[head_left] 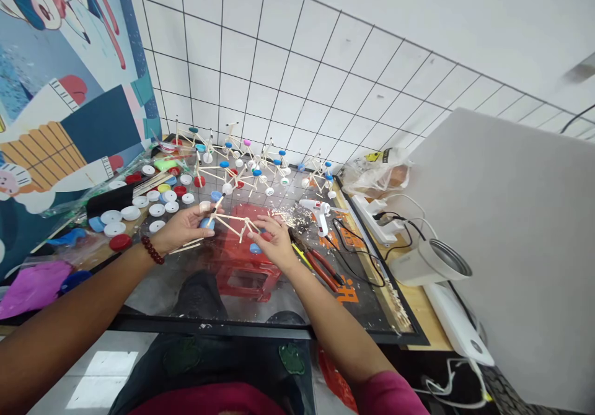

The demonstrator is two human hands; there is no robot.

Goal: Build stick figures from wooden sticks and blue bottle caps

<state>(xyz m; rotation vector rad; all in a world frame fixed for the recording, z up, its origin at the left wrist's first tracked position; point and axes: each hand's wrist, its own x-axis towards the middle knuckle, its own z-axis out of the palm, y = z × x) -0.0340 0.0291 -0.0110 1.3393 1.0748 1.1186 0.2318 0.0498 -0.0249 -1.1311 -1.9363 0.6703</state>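
Between my hands is a small model (pixel 229 218) built of thin wooden sticks, with bottle caps at its ends like wheels. My left hand (pixel 183 228) pinches its left end, next to a blue cap (pixel 207 223). At the right end, the fingers of my right hand (pixel 275 241) close around the sticks near another blue cap (pixel 255 248); the fingertips' exact contact is partly hidden. Several similar stick-and-cap models (pixel 256 172) stand behind, along the tiled wall. Two loose sticks (pixel 186 246) lie beneath my left hand.
Loose bottle caps (pixel 131 212) are scattered at the left. A white glue gun (pixel 320 215) and red-handled pliers (pixel 323 269) lie at the right, with black cable. A power strip (pixel 379 220) and white container (pixel 432 260) sit beyond the table's frame. A red stool (pixel 246 279) shows through the tabletop.
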